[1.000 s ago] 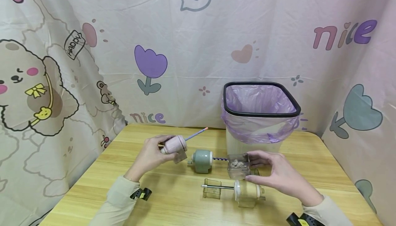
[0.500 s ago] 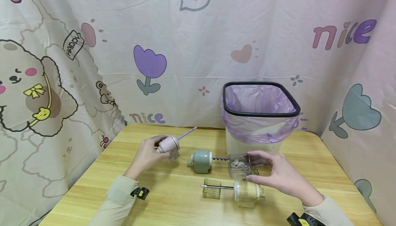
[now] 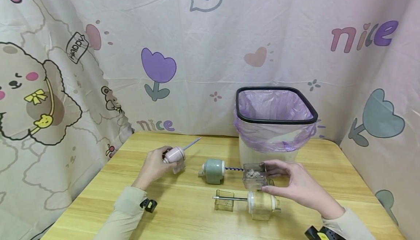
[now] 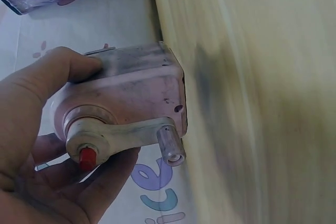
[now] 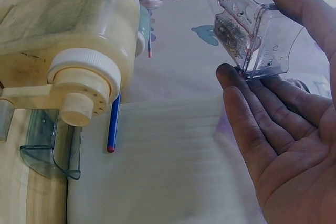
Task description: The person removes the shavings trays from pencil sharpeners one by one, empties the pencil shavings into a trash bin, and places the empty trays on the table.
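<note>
My left hand (image 3: 154, 169) grips a pink crank pencil sharpener (image 3: 175, 155) over the left part of the table, with a pencil (image 3: 193, 143) sticking out of its front. In the left wrist view, its crank handle (image 4: 131, 134) with a red centre button (image 4: 87, 158) faces the camera. My right hand (image 3: 300, 183) holds a clear shavings drawer (image 3: 254, 176) between thumb and fingers; pencil shavings lie inside. Beneath and beside it are a green sharpener (image 3: 214, 171) with a dark patterned pencil and a yellow sharpener (image 3: 262, 204) with a black pencil, both on the table.
Behind the right hand stands a bin (image 3: 279, 122) lined with a purple bag. An empty clear drawer (image 3: 224, 201) lies left of the yellow sharpener. A blue-green drawer (image 5: 44, 150) shows in the right wrist view. A printed curtain (image 3: 203, 50) hangs behind the table (image 3: 183, 214).
The left hand has carried the pink sharpener leftward and slightly lower, away from the green one. My right hand with the shavings drawer has stayed almost still.
</note>
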Tool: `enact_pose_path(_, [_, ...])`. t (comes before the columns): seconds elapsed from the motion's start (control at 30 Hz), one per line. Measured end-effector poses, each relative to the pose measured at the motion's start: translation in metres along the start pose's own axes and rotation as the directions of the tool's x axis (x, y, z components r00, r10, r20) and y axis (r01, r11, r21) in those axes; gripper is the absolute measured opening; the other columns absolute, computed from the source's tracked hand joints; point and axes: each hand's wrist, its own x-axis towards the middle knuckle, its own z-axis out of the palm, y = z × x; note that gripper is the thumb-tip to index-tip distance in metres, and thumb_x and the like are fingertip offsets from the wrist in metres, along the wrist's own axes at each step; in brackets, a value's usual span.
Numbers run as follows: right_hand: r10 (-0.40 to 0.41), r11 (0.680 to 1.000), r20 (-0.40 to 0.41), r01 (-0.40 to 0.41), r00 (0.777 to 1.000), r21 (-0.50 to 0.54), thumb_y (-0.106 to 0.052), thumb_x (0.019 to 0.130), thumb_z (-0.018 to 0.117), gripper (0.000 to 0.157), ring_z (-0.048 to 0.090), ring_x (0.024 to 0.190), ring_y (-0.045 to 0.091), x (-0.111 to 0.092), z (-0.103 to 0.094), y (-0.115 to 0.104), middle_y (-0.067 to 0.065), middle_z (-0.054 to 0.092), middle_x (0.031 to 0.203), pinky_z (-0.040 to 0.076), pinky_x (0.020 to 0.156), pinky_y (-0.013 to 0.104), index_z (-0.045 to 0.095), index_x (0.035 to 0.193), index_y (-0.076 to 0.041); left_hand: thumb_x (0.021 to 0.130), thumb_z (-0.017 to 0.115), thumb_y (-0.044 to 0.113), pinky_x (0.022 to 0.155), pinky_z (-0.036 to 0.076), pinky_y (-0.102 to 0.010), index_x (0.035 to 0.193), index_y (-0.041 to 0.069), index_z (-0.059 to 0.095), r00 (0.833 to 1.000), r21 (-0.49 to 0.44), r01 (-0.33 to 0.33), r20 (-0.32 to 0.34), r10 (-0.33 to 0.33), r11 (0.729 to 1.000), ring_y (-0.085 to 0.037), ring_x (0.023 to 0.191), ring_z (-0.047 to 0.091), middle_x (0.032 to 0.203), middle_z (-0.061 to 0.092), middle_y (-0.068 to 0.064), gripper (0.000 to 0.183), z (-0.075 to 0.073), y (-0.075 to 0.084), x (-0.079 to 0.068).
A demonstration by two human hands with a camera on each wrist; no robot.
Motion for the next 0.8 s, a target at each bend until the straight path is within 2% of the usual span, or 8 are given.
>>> enact_pose_path(0.23, [0.006,1.000,-0.007,-0.006,1.000,-0.004,-0.043,0.079,0.084,0.057,0.070,0.097,0.000,-0.001,-0.001,0.001,-0.016,0.074,0.111,0.058,0.092,0.030,0.064,0.128,-0.023,0.074,0.086,0.021,0.076,0.059,-0.042,0.126,0.004,0.064,1.000,0.016,0.008,-0.005,-0.008,1.000,-0.028,0.091,0.068,0.111,0.072,-0.018,0.059,0.004,-0.002,0.002])
enact_pose_path(0.8, [0.007,1.000,-0.022,-0.006,1.000,0.022,-0.038,0.080,0.084,0.055,0.069,0.099,0.002,-0.005,-0.011,0.000,-0.012,0.073,0.114,0.058,0.092,0.027,0.064,0.129,-0.022,0.074,0.084,0.020,0.074,0.058,-0.040,0.122,0.003,0.066,1.000,0.038,0.006,-0.013,-0.005,0.999,-0.025,0.086,0.067,0.104,0.073,-0.015,0.054,0.013,-0.004,0.002])
